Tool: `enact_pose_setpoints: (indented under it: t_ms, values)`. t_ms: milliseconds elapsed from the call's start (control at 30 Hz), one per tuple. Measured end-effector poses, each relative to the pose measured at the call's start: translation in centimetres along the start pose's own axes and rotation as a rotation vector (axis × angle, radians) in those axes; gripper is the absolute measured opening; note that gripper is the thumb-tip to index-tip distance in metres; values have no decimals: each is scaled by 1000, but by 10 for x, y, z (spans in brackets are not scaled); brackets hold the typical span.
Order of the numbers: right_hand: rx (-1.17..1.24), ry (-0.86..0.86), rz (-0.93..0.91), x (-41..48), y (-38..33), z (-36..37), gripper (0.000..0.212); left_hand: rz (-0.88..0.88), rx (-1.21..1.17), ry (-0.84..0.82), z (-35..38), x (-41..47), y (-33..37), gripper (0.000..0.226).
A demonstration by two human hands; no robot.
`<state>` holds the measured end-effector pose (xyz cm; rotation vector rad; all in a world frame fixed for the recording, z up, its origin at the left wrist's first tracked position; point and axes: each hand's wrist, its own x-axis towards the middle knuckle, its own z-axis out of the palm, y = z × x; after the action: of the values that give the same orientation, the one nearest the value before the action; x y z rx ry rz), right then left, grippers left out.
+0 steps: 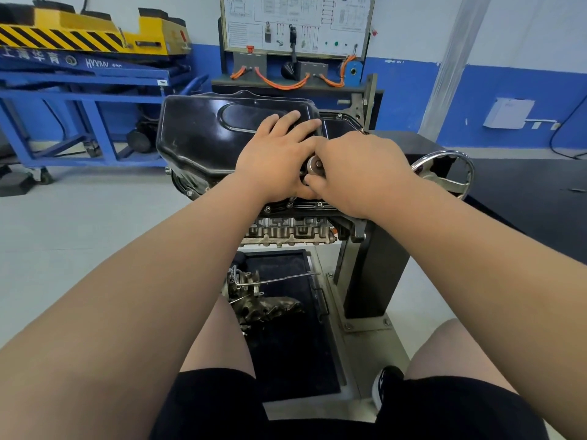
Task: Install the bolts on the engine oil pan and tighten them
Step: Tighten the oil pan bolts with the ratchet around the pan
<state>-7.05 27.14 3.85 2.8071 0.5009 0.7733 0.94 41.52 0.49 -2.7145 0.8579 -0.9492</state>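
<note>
- Blue-and-white walls close off a workshop with a pale floor; the black oil pan [222, 131] sits on top of an upturned engine on a stand, in the middle of the view.
- Behind the oil pan stands a training board [297, 23] with orange cables; to the pan's left is a blue lift cart [79, 90] carrying yellow, hazard-striped gear.
- The left hand [276, 157] lies flat on the oil pan's top, fingers spread and stretched out, its thumb side meeting the other hand.
- The right hand [355, 173] is curled over a round, silvery tool head [316, 165] at the pan's near right edge, fingers wrapped around it; the rest of the tool is hidden under the hand.
- Several bolts [290, 204] show along the pan's near flange, just below the two hands.
- To the right of the oil pan, a chrome handwheel [444, 173] sticks out from the stand.
- Below the oil pan, a black mat [292, 344] on the stand's base holds a rusty metal part [263, 304] and a thin rod.
- The person's knees and black shorts fill the bottom edge.
</note>
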Motion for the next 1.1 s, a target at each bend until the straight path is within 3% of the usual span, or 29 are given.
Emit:
enact_pose_setpoints:
  t_ms: [300,400,500,600,667,833,967,1100]
  values:
    - [-17,-9,-8,4,2,1,35,-10,-5,-10,-3,-1,1,93]
    - [8,-19,33,4,-1,2,29,-6,-18,-18,-2,-2,0,90]
    - [4,-56,130,7,-2,0,38,-13,-56,-26,-2,-1,1,88]
    - [-6,-99,199,12,0,-1,54,-40,-248,42,-6,-3,-1,65]
    - [9,-121,198,13,0,-1,52,-16,-272,77,-5,-7,-1,48]
    - [44,-188,114,15,-2,-7,47,-19,-262,103,1,-15,2,29]
    - [-31,-143,-60,15,5,-16,23,-33,-319,107,0,-16,3,32]
    - [-55,-162,-127,16,5,-20,24,-19,-316,65,0,-17,3,25]
